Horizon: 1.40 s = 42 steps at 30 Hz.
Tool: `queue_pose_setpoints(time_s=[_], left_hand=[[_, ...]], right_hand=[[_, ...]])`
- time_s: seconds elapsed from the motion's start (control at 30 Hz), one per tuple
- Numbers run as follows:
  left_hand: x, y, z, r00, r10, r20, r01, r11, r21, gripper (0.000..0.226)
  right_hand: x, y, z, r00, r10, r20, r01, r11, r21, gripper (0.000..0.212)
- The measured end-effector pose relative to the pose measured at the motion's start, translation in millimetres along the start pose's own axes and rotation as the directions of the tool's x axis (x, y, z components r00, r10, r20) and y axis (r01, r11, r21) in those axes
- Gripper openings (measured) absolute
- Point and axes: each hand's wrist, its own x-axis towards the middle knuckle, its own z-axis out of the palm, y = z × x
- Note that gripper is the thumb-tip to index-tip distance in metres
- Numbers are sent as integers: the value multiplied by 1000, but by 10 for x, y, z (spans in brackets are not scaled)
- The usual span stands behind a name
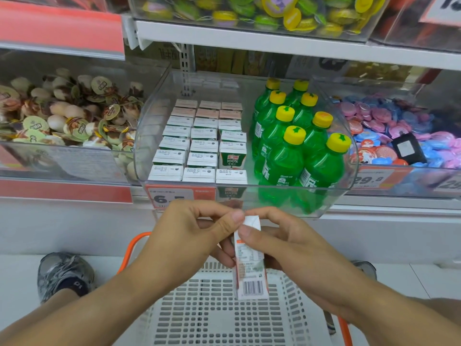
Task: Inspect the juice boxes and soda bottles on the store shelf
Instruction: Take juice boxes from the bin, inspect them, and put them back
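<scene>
Both hands, the left hand (189,236) and right hand (282,243), pinched one juice box (250,260) by its top over the white basket (224,318), below the shelf bin (249,201), and such light fingertip holds could have let it drop.

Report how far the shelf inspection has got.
Done: one slot in the juice box rows sits empty. In hand: left hand and right hand hold a juice box over the basket. Left: the green soda bottles stand untouched.
</scene>
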Motion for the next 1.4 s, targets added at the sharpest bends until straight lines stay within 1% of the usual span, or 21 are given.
queue_pose_setpoints(time_s=[0.1, 0.13, 0.23, 0.33, 0.47, 0.57, 0.63, 0.7, 0.77, 0.87, 0.97, 1.07, 1.13, 1.2, 1.3, 1.4], left_hand=[[2, 7, -9, 1000, 3, -29, -3, 1000, 0, 21], [8, 10, -19, 999, 7, -34, -7, 1000, 7, 22], [29, 29, -63, 1000, 12, -25, -12, 1000, 24, 26], [47, 38, -98, 1000, 10, -2, -10, 1000, 20, 24], [63, 17, -106, 1000, 25, -13, -25, 1000, 19, 21], [72, 7, -90, 999, 46, -22, -46, 999, 20, 22], [74, 4, -82, 999, 47, -10, -47, 999, 10, 30], [73, 13, -84, 999, 45, 19, -45, 999, -2, 34], [75, 23, -99, 998, 50, 32, -49, 998, -24, 33], [91, 24, -102, 997, 66, 30, -65, 997, -42, 32], [102, 21, -71, 996, 84, 31, -82, 995, -61, 29], [104, -2, -43, 996, 91, -10, -91, 994, -66, 29], [104, -17, -38, 995, 92, -41, -95, 994, -61, 31], [103, -18, -39, 994, 91, -52, -94, 994, -61, 32], [107, -10, -56, 994, 88, -71, -94, 992, -80, 24], [107, -8, -81, 991, 93, -92, -101, 992, -79, 19]], right_hand=[[-13, 4, 17, 998, -12, 66, 13, 1000, -6, 33], [-16, 15, 10, 995, -15, 99, 16, 1000, -17, 37], [-21, 46, 5, 981, -37, 192, 41, 999, -17, 59], [-27, 54, 12, 975, -80, 207, 92, 995, -48, 72], [-18, 13, 12, 975, -124, 182, 138, 988, -64, 71], [-26, -38, 5, 985, -143, 99, 153, 982, -111, 74], [-35, -59, 3, 988, -152, 41, 155, 982, -108, 74], [-35, -77, 5, 987, -163, -6, 162, 984, -79, 66], [-21, -92, -15, 981, -183, -59, 180, 982, -54, 53], [5, -114, -77, 964, -226, -138, 217, 973, -76, 35], [18, -124, -89, 952, -254, -170, 245, 967, -73, 30], [19, -101, -86, 953, -260, -157, 249, 965, -88, 34], [16, -84, -106, 958, -259, -122, 247, 963, -107, 42], [2, -83, -122, 963, -258, -73, 252, 964, -90, 50], [-6, -93, -129, 965, -259, -34, 257, 965, -47, 58], [3, -81, -128, 957, -289, -28, 284, 952, -112, 67]])
